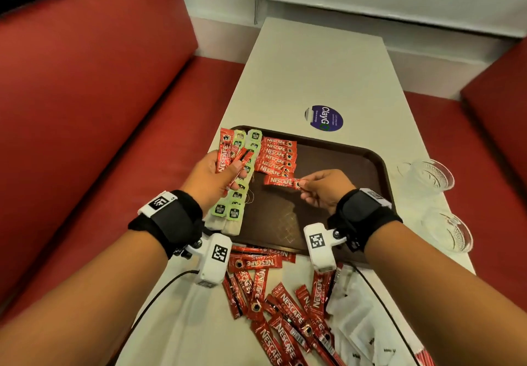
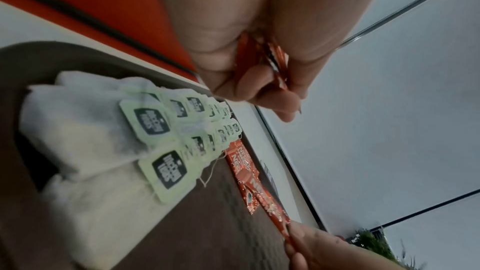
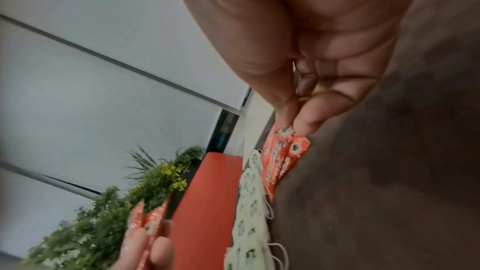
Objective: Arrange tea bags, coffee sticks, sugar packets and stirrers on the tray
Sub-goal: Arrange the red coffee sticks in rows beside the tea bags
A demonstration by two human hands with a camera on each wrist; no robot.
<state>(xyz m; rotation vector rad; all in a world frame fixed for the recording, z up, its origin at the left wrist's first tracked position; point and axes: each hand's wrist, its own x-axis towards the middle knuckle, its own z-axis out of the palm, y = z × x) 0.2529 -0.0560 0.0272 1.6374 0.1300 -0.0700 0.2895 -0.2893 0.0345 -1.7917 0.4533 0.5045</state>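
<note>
A brown tray (image 1: 342,160) lies on the white table. Along its left side run two rows of tea bags (image 1: 242,183) with green tags, and beside them a row of red coffee sticks (image 1: 278,156). My left hand (image 1: 216,174) hovers over the tea bags and grips a few coffee sticks (image 1: 228,152); the left wrist view shows them (image 2: 259,54) in the curled fingers. My right hand (image 1: 303,184) pinches one coffee stick (image 1: 281,181) by its right end, just below the row. In the right wrist view that stick (image 3: 280,157) is low over the tray (image 3: 389,171).
Loose coffee sticks (image 1: 273,294) lie scattered on the table in front of the tray, with white packets (image 1: 356,317) to their right. Two glass bowls (image 1: 430,176) stand right of the tray. A purple sticker (image 1: 323,117) is behind it. Red benches flank the table.
</note>
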